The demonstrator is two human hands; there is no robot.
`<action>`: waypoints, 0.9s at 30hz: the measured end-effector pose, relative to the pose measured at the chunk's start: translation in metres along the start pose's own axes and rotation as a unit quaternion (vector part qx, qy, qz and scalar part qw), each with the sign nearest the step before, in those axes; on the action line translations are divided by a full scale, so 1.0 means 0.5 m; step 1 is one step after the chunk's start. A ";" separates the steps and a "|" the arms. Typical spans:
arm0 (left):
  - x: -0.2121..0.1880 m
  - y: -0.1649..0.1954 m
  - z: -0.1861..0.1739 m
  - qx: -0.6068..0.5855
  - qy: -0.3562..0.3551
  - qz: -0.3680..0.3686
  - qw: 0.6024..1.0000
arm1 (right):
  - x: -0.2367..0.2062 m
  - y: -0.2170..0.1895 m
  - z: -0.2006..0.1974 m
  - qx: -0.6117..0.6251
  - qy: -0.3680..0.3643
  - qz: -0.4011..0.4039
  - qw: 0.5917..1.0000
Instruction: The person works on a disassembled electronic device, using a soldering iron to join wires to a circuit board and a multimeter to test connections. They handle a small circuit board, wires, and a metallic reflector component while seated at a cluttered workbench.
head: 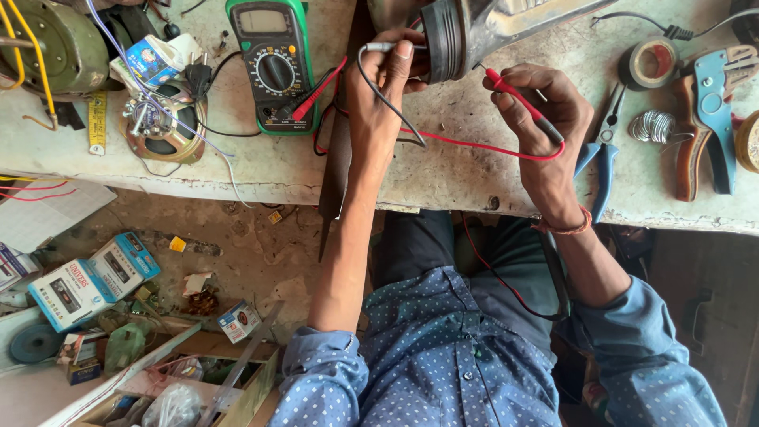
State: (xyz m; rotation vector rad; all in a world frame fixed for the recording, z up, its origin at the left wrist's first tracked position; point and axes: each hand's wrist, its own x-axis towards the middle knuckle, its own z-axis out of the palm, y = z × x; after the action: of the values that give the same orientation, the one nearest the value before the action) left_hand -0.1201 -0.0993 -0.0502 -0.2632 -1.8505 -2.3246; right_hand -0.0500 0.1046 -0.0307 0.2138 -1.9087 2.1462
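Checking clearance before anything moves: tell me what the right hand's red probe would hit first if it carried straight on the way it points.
The right hand aims the red probe up and left. Straight on, its metal tip would first meet the dark ribbed end of the grey appliance, probably the rim, though depth is unclear from this view.

Left hand (379,95) presses black probe (387,47) against grey motor housing (455,32). Right hand (545,126) grips red probe (518,95), tip at housing. Green multimeter (275,63) rests on table (458,170), leads attached.
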 end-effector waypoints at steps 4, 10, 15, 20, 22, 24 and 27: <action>0.003 -0.005 0.007 -0.011 0.001 -0.011 1.000 | -0.001 -0.002 -0.004 -0.009 0.004 0.002 1.000; -0.002 -0.015 -0.001 -0.027 0.007 -0.020 0.999 | -0.006 -0.002 0.003 -0.015 0.004 0.002 1.000; -0.008 -0.018 -0.012 -0.026 0.024 -0.033 0.999 | -0.004 0.003 0.015 -0.016 0.005 -0.003 1.000; -0.017 -0.009 -0.008 -0.002 0.031 -0.010 0.999 | -0.003 0.007 0.022 0.000 -0.003 -0.007 1.000; -0.023 -0.006 -0.008 0.012 0.024 0.007 1.000 | -0.004 0.013 0.024 0.026 0.003 0.007 1.000; -0.028 -0.006 -0.010 0.022 0.015 0.025 0.999 | -0.006 0.023 0.029 0.073 0.013 0.032 0.997; -0.031 -0.015 -0.014 -0.002 0.007 0.005 1.000 | -0.017 0.044 0.042 0.181 0.029 0.079 0.980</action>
State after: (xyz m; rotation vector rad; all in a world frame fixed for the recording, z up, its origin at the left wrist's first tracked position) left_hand -0.1069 -0.1045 -0.0623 -0.2567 -1.8336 -2.3180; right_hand -0.0497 0.0805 -0.0513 0.0674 -1.5350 2.5664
